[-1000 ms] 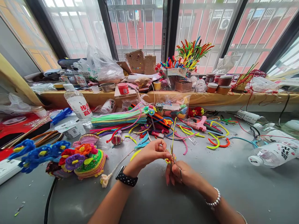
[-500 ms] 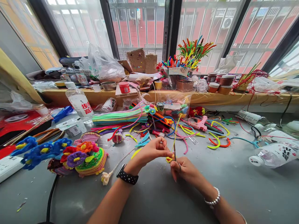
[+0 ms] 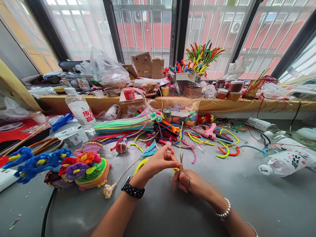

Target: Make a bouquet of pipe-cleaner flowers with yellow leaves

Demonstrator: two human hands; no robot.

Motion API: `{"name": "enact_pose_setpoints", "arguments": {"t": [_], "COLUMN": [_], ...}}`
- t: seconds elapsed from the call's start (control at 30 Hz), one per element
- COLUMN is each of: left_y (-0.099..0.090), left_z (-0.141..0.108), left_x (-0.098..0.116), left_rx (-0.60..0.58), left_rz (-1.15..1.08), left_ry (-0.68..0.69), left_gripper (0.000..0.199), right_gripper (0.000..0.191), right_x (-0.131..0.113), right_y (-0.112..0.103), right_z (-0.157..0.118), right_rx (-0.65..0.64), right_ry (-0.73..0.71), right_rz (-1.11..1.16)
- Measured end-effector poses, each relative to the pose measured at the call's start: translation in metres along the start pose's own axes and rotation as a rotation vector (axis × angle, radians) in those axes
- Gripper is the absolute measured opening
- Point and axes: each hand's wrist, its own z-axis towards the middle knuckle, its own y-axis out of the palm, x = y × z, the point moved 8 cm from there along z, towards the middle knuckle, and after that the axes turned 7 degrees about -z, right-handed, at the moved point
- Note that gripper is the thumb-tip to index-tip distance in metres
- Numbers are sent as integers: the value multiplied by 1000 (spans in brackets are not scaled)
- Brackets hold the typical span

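In the middle of the head view my two hands meet over the grey table. My left hand (image 3: pixel 161 162) is closed in a pinch on a thin yellow pipe cleaner (image 3: pixel 181 140), which stands up from the fingertips. A small yellow and red piece at its lower end is mostly hidden behind the fingers. My right hand (image 3: pixel 189 181) is closed around small scissors (image 3: pixel 182 158), whose blades point up beside the pipe cleaner and the left fingertips. A cream pipe-cleaner flower (image 3: pixel 108 190) on a stem lies left of my left wrist.
Fuzzy flowers on a rounded colourful piece (image 3: pixel 95 174) sit at left. A bundle of pastel pipe cleaners (image 3: pixel 124 122), a pink glue gun (image 3: pixel 206 132) and loose offcuts lie behind my hands. Water bottles (image 3: pixel 283 164) lie at right; another bottle (image 3: pixel 80 108) stands at left.
The scissors have turned, and their blades now show slightly apart next to the pipe cleaner. My left hand keeps its pinch. The whole view has shifted slightly.
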Motion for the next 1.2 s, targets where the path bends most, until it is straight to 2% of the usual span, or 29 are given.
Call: {"name": "enact_pose_setpoints", "arguments": {"t": [0.4,0.6,0.93,1.2], "left_y": [6,5,6,5], "left_z": [-2,-3,-2,-2], "left_x": [-1,0,-4,-3], "left_rx": [-108,-103,-112,-107], "left_rz": [7,35,68,102], "left_ry": [6,31,2,5], "left_gripper": [41,42,43,43], "right_gripper": [77,78,75,78], "right_x": [-9,-9,1,-5], "right_y": [-4,-5,-7,-5], "right_z": [-4,-5,-5,-7], "right_rx": [-26,-85,-76,-106], "right_ry": [-54,-36,-6,-54], "right_rz": [-104,-157,-175,-194]}}
